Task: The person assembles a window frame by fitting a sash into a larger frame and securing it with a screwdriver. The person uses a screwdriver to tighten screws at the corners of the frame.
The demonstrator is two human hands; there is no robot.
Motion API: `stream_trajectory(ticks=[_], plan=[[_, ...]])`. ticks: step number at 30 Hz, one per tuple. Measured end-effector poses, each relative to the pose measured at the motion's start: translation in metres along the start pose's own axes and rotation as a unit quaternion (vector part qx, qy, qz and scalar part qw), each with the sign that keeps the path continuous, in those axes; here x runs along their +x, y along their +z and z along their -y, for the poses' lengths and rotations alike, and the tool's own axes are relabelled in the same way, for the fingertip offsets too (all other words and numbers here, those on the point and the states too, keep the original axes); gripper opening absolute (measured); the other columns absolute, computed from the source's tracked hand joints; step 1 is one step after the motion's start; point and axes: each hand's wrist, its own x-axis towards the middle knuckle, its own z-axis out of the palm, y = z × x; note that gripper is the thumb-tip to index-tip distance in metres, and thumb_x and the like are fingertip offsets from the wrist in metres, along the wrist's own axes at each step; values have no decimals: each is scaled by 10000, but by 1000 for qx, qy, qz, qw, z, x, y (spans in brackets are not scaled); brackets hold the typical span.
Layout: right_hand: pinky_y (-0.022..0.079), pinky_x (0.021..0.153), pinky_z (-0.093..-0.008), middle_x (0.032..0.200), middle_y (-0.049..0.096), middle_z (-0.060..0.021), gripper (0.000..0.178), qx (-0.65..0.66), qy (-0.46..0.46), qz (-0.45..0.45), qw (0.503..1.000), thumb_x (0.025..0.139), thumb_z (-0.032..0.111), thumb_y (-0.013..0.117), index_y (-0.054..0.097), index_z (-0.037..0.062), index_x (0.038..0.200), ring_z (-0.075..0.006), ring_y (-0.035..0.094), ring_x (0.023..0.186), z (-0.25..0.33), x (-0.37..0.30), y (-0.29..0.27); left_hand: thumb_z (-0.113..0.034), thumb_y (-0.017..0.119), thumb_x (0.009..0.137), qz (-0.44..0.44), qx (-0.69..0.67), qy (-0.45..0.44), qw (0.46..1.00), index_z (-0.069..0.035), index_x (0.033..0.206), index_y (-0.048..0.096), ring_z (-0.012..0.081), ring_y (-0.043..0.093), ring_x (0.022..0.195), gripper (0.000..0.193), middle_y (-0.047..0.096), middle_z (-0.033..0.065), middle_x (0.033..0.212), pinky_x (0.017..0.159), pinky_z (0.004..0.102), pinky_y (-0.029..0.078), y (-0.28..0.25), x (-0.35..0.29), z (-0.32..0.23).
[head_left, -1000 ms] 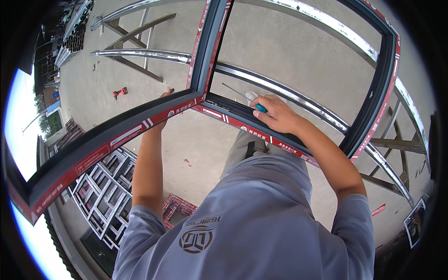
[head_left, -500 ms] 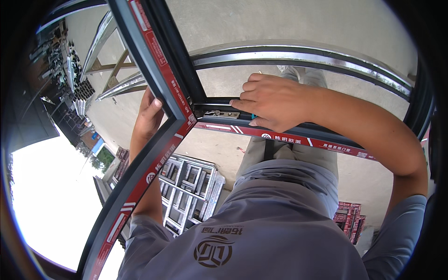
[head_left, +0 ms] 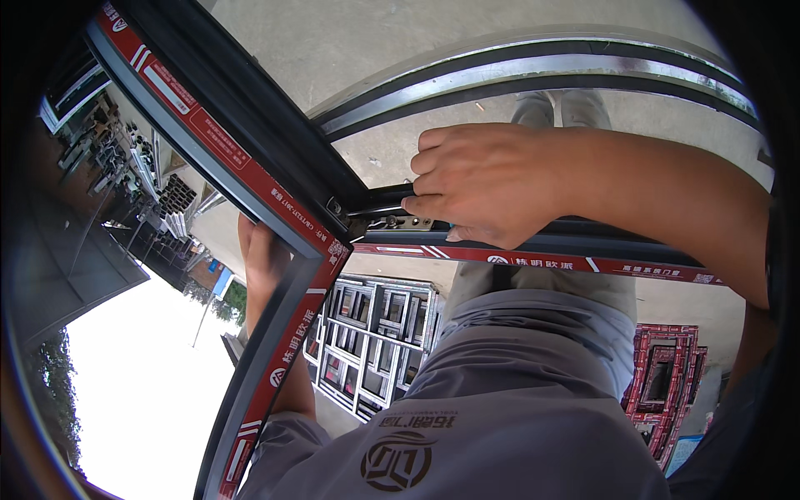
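A dark window frame with red protective tape fills the view, and its corner joint sits at the middle. My right hand is closed in a fist over the lower rail next to that corner. A dark screwdriver shaft sticks out of the fist toward the joint, above a small metal fitting. The tool's handle is hidden in the hand. My left hand grips the upright frame member from behind, partly hidden by it.
A silver and black frame rail curves across the top over the concrete floor. Below lie a stack of pale window frames and a stack of red-taped frames. Racks of metal profiles stand at the left.
The view has closed in on the frame corner. My right hand slid left along the rail to the joint, and my left hand stayed on the upright member.
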Motion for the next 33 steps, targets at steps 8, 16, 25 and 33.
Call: stream_trajectory(ticks=[8,16,25,33], plan=[[458,1008,-347,1003,721,-90,517,-9,-3,18,1000,816,248,776,702,-38,1241,-222,625,1041,-2,2,-5,-138,579,965,1,45,-75,996,12,1322,541,175,702,980,390,709,124,1118,840,287,561,-4,-2,-12],[437,1030,-359,1023,705,-99,511,-18,-15,26,999,880,258,734,674,-35,1294,-241,623,1060,-15,1,5,-59,565,929,-17,37,-89,995,-1,1320,547,179,697,974,396,710,112,1102,862,298,551,4,-2,-21],[451,915,-384,852,727,-140,379,9,-20,-77,997,975,288,595,739,-32,1118,-288,674,893,-25,3,27,-90,569,923,-33,59,-128,989,-13,1329,557,197,685,1037,413,707,114,1118,934,320,528,13,-2,-31],[509,696,-458,628,664,-171,237,-1,22,-138,990,818,180,611,685,23,657,-393,637,615,-25,23,32,-147,580,928,-11,127,-180,975,-6,1309,591,218,682,1061,406,720,134,1128,972,330,509,10,-5,-38]])
